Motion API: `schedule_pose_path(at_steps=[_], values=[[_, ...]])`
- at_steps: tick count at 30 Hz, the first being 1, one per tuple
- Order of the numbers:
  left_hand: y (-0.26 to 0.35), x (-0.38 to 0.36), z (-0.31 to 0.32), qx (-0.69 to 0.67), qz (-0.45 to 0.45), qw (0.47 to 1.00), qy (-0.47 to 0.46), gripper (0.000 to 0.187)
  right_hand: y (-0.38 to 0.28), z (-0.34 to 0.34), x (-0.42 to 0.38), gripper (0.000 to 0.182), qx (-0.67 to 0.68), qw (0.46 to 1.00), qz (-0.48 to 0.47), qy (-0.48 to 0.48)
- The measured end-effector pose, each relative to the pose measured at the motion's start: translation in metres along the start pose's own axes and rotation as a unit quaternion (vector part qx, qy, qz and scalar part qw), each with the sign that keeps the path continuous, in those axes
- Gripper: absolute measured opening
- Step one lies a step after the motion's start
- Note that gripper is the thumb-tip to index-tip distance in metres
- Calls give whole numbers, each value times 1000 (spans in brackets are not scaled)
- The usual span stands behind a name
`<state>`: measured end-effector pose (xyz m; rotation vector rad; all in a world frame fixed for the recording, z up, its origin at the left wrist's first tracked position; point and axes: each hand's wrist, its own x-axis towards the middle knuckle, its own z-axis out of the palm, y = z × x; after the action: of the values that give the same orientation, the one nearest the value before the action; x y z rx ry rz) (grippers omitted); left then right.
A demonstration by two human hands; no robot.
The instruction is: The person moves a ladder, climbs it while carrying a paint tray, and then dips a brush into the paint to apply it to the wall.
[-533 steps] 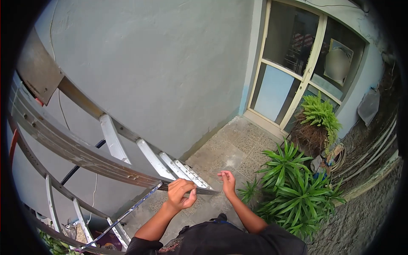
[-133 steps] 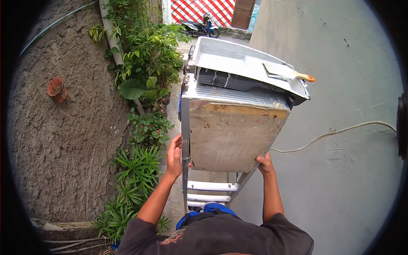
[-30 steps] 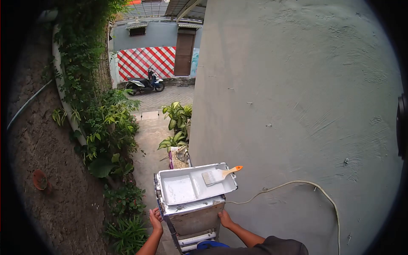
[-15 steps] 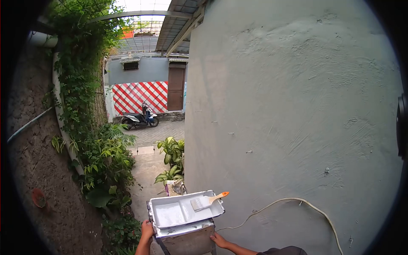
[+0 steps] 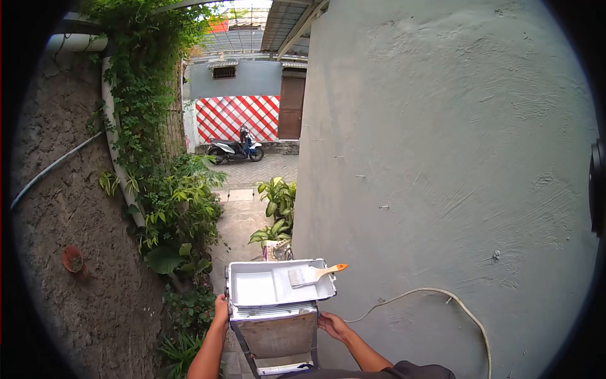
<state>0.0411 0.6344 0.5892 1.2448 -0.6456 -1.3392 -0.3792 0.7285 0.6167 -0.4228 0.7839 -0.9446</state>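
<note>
A white paint tray [image 5: 252, 288] rests on top of a stepladder [image 5: 273, 336], with white paint in it. Across the tray's right part lies a paintbrush [image 5: 315, 275] with a wooden, orange-tipped handle. My left hand [image 5: 221, 309] is at the ladder's upper left edge, its fingers curled round the side and partly hidden. On the other side, my right hand [image 5: 332, 324] touches the ladder's upper right edge, fingers partly hidden behind it.
A grey plastered wall [image 5: 442, 189] with nails and a pale hose [image 5: 435, 290] stands to the right. Plants [image 5: 183, 215] and a rough wall [image 5: 69, 208] line the left. A leafy plant [image 5: 274, 205] stands ahead, and a motorbike [image 5: 237, 149] is parked beyond.
The view has shifted, and more of the ladder shows below the tray. My right hand has turned, with its fingers now at the ladder's edge. Both forearms show more.
</note>
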Motion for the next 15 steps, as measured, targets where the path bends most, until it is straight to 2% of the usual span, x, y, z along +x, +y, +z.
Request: schedule_pose_path(at_steps=[2,3,4,6,7,10,11,15], values=[[15,-12,8,-11,-12,1000,4,19,4,10,10,26,10,997,-50,65],[26,-21,16,29,4,999,15,16,11,-3,21,26,8,997,-64,40],[29,-24,17,23,-1,1000,7,15,11,-1,25,28,-3,997,-66,43],[25,-22,16,9,4,1000,14,13,-4,54,12,40,-21,990,-99,101],[22,-19,14,20,4,1000,20,15,0,45,18,44,-29,991,-93,96],[29,-23,17,38,6,999,30,17,-9,65,14,38,1,990,-84,115],[25,-18,13,62,11,998,28,16,-6,59,20,37,1,989,-102,110],[42,-31,24,47,9,998,45,14,-8,56,35,37,29,988,-75,132]])
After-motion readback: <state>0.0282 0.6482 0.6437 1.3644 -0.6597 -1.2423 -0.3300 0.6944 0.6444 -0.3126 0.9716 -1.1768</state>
